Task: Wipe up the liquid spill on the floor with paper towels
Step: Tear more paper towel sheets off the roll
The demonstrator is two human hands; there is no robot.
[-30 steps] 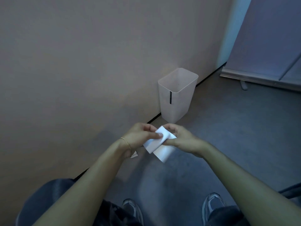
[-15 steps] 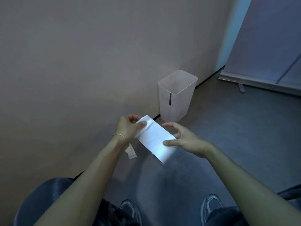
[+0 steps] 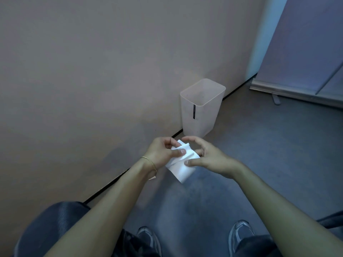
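A white paper towel (image 3: 181,168) is held in front of me above the grey floor, crumpled at its top and hanging flat below. My left hand (image 3: 161,152) grips its upper part, thumb pressed across the paper. My right hand (image 3: 206,158) pinches the right edge between thumb and curled fingers. A small white scrap (image 3: 152,177) shows just under my left wrist, near the base of the wall. I cannot make out any liquid on the floor.
A translucent plastic bin (image 3: 201,108) stands against the beige wall (image 3: 92,80) just beyond my hands. A roll-up banner stand (image 3: 289,92) sits at the back right. My shoes (image 3: 240,233) and knees are at the bottom; grey floor (image 3: 269,154) stretches right.
The towel was folded small, then spread out flat between both hands half a second ago. Now the hands have come back together and the top of the towel is bunched up.
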